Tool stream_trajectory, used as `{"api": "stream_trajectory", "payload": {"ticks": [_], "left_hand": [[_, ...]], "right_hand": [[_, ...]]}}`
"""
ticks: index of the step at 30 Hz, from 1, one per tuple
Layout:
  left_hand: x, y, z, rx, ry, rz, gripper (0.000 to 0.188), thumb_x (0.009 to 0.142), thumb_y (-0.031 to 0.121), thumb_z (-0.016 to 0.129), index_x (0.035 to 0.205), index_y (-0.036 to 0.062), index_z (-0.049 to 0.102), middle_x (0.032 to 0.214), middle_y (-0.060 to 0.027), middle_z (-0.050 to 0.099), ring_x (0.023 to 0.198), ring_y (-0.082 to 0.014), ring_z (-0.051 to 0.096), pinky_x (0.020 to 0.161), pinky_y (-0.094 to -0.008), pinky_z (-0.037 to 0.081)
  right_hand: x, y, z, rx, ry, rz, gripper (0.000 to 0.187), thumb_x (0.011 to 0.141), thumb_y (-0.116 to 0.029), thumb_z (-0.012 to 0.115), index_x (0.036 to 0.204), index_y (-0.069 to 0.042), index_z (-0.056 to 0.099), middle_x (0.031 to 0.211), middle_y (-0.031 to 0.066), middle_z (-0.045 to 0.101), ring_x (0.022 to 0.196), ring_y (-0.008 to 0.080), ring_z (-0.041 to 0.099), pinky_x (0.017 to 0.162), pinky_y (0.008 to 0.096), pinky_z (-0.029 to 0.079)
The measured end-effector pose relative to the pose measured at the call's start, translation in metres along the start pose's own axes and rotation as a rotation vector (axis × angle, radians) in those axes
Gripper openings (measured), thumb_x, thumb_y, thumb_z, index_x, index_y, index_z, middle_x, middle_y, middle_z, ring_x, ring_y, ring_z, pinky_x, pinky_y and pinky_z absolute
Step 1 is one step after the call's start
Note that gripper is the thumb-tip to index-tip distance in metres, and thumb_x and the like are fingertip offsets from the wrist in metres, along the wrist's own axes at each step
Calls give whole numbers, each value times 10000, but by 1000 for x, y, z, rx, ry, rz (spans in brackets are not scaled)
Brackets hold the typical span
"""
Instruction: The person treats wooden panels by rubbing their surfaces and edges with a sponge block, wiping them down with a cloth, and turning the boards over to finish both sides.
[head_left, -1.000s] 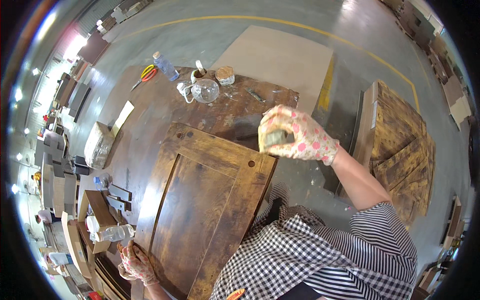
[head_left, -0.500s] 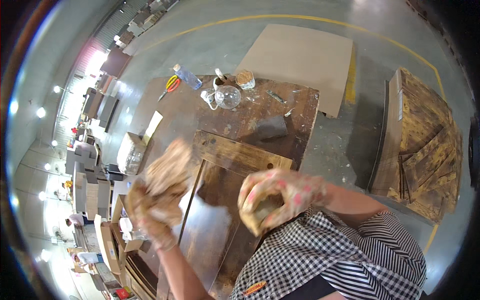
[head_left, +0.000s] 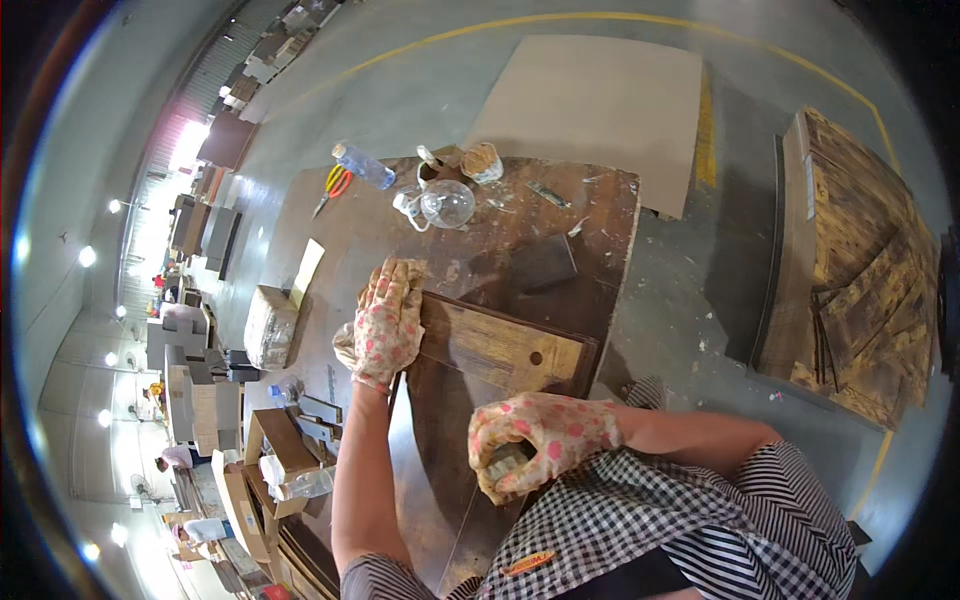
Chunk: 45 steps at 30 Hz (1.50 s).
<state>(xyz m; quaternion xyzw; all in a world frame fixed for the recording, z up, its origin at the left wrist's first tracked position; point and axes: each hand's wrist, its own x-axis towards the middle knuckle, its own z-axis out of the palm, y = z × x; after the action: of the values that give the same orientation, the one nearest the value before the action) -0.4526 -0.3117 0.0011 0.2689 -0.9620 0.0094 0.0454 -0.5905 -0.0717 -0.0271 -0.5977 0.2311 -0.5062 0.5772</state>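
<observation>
Moved: left hand [head_left: 388, 322] came down flat on wooden door [head_left: 480, 400].
Right hand [head_left: 540, 440]: closed around small block [head_left: 508, 463].
Door: heavy, stiff; grab edges.

Dark glossy wood door panel [head_left: 470, 400], cloth gloves, scuffed matt wood bench [head_left: 400, 215].

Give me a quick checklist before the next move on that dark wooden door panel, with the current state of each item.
1. Left hand flat on the panel's far corner: ok.
2. Right hand closed around a small pale block, grip firm: ok; what the block is, cannot tell.
3. Wooden door panel lying flat on the workbench: ok.
4. Both hands gloved: ok.
5. Glass jug and scissors lying apart from the panel: ok.
6. Panel's near end, hidden by the body: cannot tell.
</observation>
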Motion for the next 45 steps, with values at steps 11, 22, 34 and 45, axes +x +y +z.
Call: {"api": "stream_trajectory", "payload": {"ticks": [11,22,34,45], "left_hand": [[2,95,12,-232,-41,625,642,873,337,628,1476,160,496,1570,-97,423,1472,-328,360,1198,-516,288],[-145,-3,-9,36,-73,-526,665,971,365,545,1509,0,401,1555,-221,417,1446,-387,380,1199,-483,279],[-540,4,-54,174,252,-1365,447,1015,188,438,1422,38,546,1430,-187,569,1344,-347,508,1142,-410,377],[-646,-12,-6,648,-117,-1364,545,1006,246,450,1483,-17,449,1497,-234,486,1385,-385,450,1175,-453,338]], "right_hand": [[0,-12,-6,-119,-99,-33,316,796,-168,822,1054,-53,679,1139,89,659,1101,220,641,941,375,520],[-4,-12,-8,-33,-41,-16,346,823,-90,814,1138,-64,672,1174,97,664,1131,235,640,975,380,513],[81,-45,-71,-103,121,96,239,921,-52,707,1147,-72,633,1032,128,730,937,157,713,685,278,618],[174,-15,-61,-1240,-190,-148,234,825,-172,758,1026,-68,701,1101,95,625,1064,272,619,957,390,512]]}}
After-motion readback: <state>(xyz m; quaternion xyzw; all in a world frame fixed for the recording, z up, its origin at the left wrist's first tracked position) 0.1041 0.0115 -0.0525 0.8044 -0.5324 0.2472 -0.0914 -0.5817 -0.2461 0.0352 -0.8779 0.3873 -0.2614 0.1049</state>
